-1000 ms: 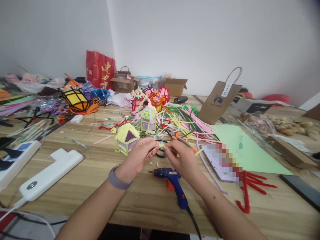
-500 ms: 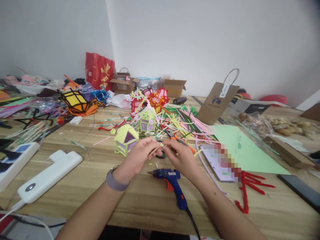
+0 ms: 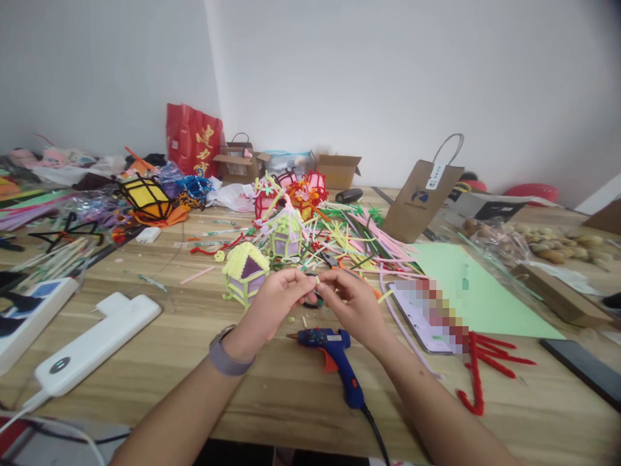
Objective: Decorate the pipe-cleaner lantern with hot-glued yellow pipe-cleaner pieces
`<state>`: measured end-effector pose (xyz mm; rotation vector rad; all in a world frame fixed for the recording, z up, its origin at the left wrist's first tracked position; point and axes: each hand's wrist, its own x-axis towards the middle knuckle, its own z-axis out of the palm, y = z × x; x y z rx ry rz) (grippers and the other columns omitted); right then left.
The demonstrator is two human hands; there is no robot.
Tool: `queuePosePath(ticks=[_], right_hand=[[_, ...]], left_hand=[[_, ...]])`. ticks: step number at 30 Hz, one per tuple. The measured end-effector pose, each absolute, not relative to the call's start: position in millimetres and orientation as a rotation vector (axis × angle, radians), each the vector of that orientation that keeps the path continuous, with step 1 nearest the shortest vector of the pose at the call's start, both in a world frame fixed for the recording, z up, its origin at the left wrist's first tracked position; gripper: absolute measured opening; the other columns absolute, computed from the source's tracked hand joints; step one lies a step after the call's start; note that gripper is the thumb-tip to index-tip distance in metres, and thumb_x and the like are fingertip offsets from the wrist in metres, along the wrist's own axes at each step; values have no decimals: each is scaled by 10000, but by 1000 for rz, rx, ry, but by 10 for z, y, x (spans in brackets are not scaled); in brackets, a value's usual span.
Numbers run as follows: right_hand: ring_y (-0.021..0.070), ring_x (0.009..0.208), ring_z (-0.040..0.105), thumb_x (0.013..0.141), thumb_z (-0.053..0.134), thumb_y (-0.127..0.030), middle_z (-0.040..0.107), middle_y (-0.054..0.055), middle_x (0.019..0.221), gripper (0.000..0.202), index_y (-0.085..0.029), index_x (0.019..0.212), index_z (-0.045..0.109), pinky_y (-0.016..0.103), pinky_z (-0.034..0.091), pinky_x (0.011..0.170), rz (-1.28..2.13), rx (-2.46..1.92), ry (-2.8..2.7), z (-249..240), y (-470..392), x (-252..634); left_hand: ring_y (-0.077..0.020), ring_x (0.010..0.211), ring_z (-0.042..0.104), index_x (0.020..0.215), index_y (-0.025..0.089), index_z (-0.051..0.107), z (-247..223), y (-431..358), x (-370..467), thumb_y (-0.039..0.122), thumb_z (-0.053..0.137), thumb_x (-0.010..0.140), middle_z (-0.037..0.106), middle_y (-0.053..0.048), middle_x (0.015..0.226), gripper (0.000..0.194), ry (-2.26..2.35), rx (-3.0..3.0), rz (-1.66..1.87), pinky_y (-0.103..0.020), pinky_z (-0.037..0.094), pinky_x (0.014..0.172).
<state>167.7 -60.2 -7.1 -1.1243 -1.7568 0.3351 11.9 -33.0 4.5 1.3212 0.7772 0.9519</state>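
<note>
My left hand (image 3: 279,299) and my right hand (image 3: 350,303) meet above the table, thumbs and fingers pinched together. Between the fingertips shows a small pale yellow-green piece (image 3: 317,279), mostly covered, perhaps a bit of pipe cleaner. Just left of my left hand stands a little house (image 3: 247,285) of yellow-green pipe cleaner with lilac walls. Behind it is a second house (image 3: 285,241) in similar colours. Below my hands lies a blue hot glue gun (image 3: 334,353), its nozzle pointing left. Behind my right hand, orange-handled pliers (image 3: 332,260) are partly hidden.
Loose pipe cleaners (image 3: 369,236) are heaped behind my hands. To the right are a tablet (image 3: 412,317), red pipe cleaner pieces (image 3: 478,375), a green sheet (image 3: 495,298) and a phone (image 3: 582,372). A white power bank (image 3: 97,343) and power strip (image 3: 33,317) lie left.
My fingertips have drawn closer together around the small piece, and the left hand has shifted slightly right. The things on the table have stayed put.
</note>
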Motion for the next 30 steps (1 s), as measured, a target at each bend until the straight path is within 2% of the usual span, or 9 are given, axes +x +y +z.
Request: queuePosePath(ticks=[4, 9, 20, 22, 27, 30], right_hand=[[125, 606, 549, 859, 581, -249, 636, 5, 706, 86, -198, 810, 628, 234, 396, 550, 322, -1135, -1724, -79, -597, 1673], [125, 619, 548, 858, 596, -235, 631, 0, 702, 72, -202, 807, 634, 234, 395, 563, 247, -1101, -1753, -72, -630, 1673], [145, 679, 602, 870, 605, -328, 661, 16, 731, 128, -215, 822, 643, 255, 446, 609, 411, -975, -1787, -1, -673, 1697], [143, 683, 608, 859, 616, -345, 665, 17, 747, 135, -214, 839, 644, 255, 459, 617, 505, -953, -1746, -19, -650, 1701], [134, 646, 592, 817, 636, -365, 634, 7, 725, 182, -199, 886, 612, 254, 473, 594, 657, -1034, -1510, -67, -605, 1679], [129, 618, 574, 808, 626, -347, 627, 10, 716, 164, -194, 862, 606, 246, 459, 558, 642, -1093, -1456, -67, -610, 1656]], left_hand=[[-96, 548, 474, 676, 163, 546, 42, -345, 125, 374, 607, 752, 581, 23, 577, 232, 832, 1345, 981, -226, 329, 550], [-75, 477, 341, 569, 177, 471, 47, -356, 113, 349, 561, 766, 426, 62, 479, 276, 757, 1362, 974, -230, 258, 506], [-49, 393, 246, 557, 179, 471, 16, -311, 58, 393, 624, 680, 295, 87, 400, 290, 558, 1120, 509, -211, 171, 425], [-55, 393, 294, 577, 175, 493, 0, -296, 56, 435, 645, 685, 346, 75, 407, 320, 561, 1117, 517, -207, 199, 421], [-84, 471, 428, 740, 141, 615, -10, -308, 100, 512, 597, 774, 618, -26, 581, 374, 709, 1318, 880, -216, 274, 458], [-109, 514, 463, 813, 139, 629, -17, -342, 151, 525, 520, 830, 663, -50, 646, 402, 785, 1379, 980, -235, 313, 488]])
